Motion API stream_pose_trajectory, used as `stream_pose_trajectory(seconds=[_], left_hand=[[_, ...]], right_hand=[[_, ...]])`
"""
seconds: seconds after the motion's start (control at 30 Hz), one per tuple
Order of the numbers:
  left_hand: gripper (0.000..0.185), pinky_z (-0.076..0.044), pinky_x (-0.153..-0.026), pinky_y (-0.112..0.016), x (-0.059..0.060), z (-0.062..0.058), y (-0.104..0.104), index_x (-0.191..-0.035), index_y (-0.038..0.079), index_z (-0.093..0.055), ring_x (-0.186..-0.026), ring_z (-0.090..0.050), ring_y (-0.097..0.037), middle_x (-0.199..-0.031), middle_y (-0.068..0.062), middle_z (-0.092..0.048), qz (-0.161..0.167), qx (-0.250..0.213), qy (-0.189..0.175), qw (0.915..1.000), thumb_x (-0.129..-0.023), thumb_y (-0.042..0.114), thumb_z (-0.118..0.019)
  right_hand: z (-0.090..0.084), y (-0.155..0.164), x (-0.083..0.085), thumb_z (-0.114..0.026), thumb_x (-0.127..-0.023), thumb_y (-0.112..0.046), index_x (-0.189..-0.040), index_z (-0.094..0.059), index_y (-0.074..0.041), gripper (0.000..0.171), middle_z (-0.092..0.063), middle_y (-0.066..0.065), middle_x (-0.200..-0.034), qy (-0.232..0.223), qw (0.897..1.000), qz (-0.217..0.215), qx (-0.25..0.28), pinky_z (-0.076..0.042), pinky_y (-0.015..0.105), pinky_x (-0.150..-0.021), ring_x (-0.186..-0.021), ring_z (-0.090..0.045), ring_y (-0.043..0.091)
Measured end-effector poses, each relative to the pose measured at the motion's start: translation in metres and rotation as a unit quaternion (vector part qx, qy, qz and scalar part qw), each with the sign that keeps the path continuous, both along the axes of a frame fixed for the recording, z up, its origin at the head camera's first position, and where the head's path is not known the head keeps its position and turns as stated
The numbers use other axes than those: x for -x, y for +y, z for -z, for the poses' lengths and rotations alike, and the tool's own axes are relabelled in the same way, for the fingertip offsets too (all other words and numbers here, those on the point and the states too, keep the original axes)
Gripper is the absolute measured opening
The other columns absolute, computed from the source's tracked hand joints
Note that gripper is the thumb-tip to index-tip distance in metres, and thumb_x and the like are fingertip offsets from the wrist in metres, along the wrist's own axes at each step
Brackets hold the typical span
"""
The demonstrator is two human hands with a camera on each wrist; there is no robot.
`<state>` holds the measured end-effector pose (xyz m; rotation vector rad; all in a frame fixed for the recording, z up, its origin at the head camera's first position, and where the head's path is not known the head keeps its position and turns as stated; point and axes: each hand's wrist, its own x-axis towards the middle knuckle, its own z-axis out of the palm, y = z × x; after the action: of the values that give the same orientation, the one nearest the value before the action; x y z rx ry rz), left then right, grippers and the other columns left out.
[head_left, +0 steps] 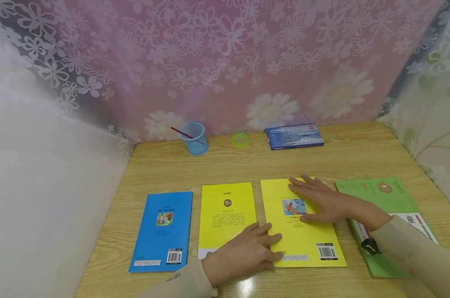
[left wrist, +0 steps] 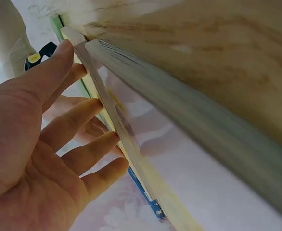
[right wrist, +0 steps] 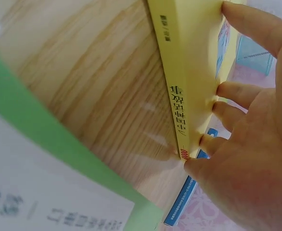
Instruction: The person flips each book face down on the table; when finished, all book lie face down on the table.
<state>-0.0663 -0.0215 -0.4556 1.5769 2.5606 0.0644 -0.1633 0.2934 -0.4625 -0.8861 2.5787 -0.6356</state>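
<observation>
- Four books are counted in a row at the front of the desk (head_left: 359,157): one blue book (head_left: 161,231), two yellow books (head_left: 226,213) (head_left: 303,244) and one green book (head_left: 390,198).
- One blue box (head_left: 294,136) is counted at the back.
- One blue mesh pen cup (head_left: 195,138) is seen, with one red pen (head_left: 180,132) in it.
- One green tape roll (head_left: 240,140) is counted.
- Two hands (head_left: 243,252) (head_left: 321,198) are seen.

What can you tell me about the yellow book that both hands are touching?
The yellow book is a thin paperback lying flat on the wooden table, back cover up, third in a row of four books. It shows a small picture, some print and a barcode near its lower right corner. The right hand rests flat on its upper part, fingers straight; the left hand touches its lower left edge.
</observation>
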Motion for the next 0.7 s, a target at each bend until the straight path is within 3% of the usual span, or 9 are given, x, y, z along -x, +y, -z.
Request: stream_pose_trajectory(seconds=[0.27,0.4,0.53,0.7], left_hand=[[0.043,-0.043,-0.121,-0.053,0.002,-0.001,0.003,-0.145,0.045,-0.061,-0.152,-0.047,-0.026,-0.161,0.009,-0.052,-0.004,0.008,-0.002,1.0000,-0.104,0.055,-0.057],[0.051,-0.044,-0.120,-0.047,0.005,-0.001,0.007,-0.149,0.042,-0.057,-0.147,-0.050,-0.021,-0.157,0.007,-0.054,-0.014,0.000,0.022,0.9997,-0.102,0.062,-0.057],[0.050,-0.047,-0.115,-0.041,0.010,-0.001,0.013,-0.142,0.040,-0.064,-0.137,-0.054,-0.017,-0.150,0.005,-0.058,-0.026,-0.001,0.044,0.9987,-0.098,0.065,-0.061],[0.041,-0.049,-0.103,-0.033,0.020,-0.007,0.026,-0.131,0.040,-0.070,-0.124,-0.057,-0.013,-0.140,0.007,-0.062,-0.026,0.024,0.019,0.9992,-0.099,0.063,-0.062]], right_hand=[[0.004,0.006,-0.006,-0.075,-0.094,-0.053,-0.162,-0.043,-0.015,0.084,-0.025,0.020,-0.174,0.034,0.999,-0.005,-0.018,-0.021,0.078,-0.121,-0.159,-0.015,0.054],[0.000,0.012,-0.017,-0.073,-0.095,-0.054,-0.160,-0.046,-0.020,0.078,-0.025,0.021,-0.173,0.037,0.999,0.005,-0.023,-0.029,0.080,-0.115,-0.158,-0.019,0.055],[-0.004,0.016,-0.029,-0.071,-0.097,-0.054,-0.157,-0.052,-0.023,0.070,-0.029,0.019,-0.172,0.029,0.999,0.015,-0.016,-0.034,0.079,-0.112,-0.156,-0.022,0.054],[-0.011,0.021,-0.046,-0.069,-0.100,-0.050,-0.148,-0.062,-0.021,0.056,-0.041,0.019,-0.166,0.038,0.999,0.012,-0.023,-0.043,0.071,-0.111,-0.151,-0.035,0.051]])
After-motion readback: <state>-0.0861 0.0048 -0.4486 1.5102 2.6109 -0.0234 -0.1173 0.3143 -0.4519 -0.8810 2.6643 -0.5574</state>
